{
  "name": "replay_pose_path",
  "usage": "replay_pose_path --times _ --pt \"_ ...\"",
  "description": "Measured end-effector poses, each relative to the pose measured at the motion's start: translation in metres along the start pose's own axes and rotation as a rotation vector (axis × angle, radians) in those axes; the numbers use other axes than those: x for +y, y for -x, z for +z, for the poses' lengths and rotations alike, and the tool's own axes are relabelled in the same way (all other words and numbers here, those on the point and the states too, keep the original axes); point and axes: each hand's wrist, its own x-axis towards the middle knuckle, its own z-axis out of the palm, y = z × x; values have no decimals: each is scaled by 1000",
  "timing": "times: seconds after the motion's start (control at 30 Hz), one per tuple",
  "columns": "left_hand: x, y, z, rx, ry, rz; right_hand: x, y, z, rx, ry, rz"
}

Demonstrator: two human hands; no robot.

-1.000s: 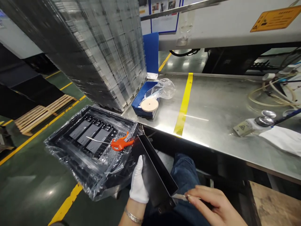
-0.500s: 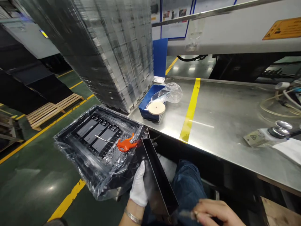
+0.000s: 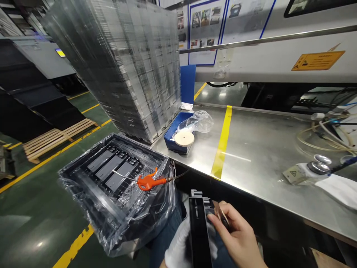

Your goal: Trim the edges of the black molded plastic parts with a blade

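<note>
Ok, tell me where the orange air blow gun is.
In the head view, the orange air blow gun lies left of centre on the plastic-wrapped black tray, just off the steel table's near-left corner, beyond the gloved left hand.

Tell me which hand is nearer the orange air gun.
Left. The gloved left hand sits below the orange air gun; the bare right hand is farther right, beyond the black part.

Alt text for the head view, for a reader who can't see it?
A gloved left hand and bare right hand hold a black part upright below a steel table. Left of them, a plastic-wrapped tray carries an orange air gun.
</note>
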Motion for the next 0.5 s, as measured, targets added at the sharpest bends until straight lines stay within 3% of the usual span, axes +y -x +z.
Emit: replay_pose_path --times 0.13,0.23,0.37,0.5 --pt "27 10 37 -77 -114 100 -8 -2 -15 -205 100 -140" --pt "43 17 51 -84 -256 126 -12 -16 -41 -359 172 -215" --pt "48 20 44 50 -408 84 -18 -46 -74 -568 360 -330" --pt "46 22 35 38 -227 -44 -32 -59 -90 -758 442 -317"
